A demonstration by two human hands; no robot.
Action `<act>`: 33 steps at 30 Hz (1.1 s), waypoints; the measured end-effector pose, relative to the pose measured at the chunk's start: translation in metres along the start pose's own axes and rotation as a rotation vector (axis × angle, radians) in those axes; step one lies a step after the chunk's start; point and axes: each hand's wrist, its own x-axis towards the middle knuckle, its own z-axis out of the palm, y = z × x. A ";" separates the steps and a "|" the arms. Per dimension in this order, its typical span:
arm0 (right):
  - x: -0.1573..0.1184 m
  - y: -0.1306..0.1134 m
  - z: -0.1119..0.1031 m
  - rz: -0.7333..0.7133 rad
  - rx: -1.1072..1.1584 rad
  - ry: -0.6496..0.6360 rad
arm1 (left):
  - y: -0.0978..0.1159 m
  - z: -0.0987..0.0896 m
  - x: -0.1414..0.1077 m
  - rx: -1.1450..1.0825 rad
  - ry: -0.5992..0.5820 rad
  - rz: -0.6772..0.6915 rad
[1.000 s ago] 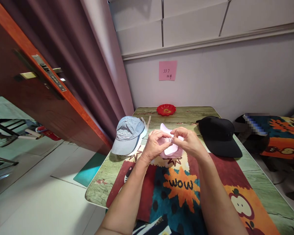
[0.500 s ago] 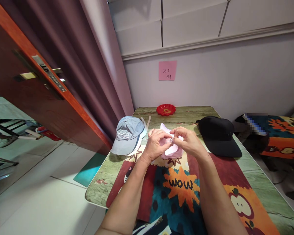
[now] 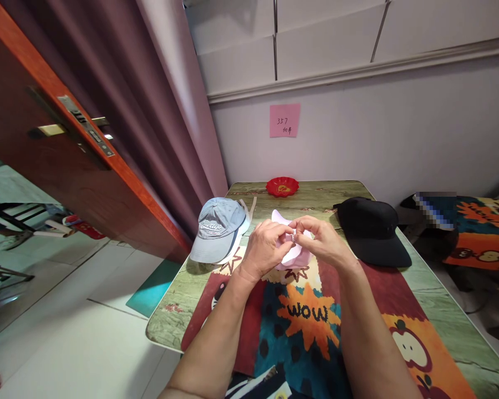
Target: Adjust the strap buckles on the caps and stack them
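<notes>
A pale pink cap (image 3: 298, 259) lies on the patterned mat in the middle of the table, largely covered by my hands. My left hand (image 3: 266, 244) pinches the left side of its small pale strap, fingers curled inward. From the other side, my right hand (image 3: 319, 237) grips the strap with thumb and forefinger, and the fingertips of both hands almost meet. The strap's fastening is too small and too covered to make out. A blue-grey cap (image 3: 217, 224) with white lettering rests left of my hands, over a paler one. To the right sits a black cap (image 3: 371, 230).
A red scalloped dish (image 3: 282, 187) stands at the table's far edge. Behind it, a pink note (image 3: 285, 120) is stuck to the wall. An open wooden door (image 3: 120, 183) and a mauve curtain (image 3: 166, 111) are at the left. Another table (image 3: 478, 221) stands at the right.
My fingers have shifted slightly at the strap, with the left hand turned a little further over it. The pink cap and the other caps stay in place.
</notes>
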 end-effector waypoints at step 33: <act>-0.001 0.011 -0.013 0.021 0.016 -0.121 | -0.006 0.004 -0.002 0.081 -0.071 0.159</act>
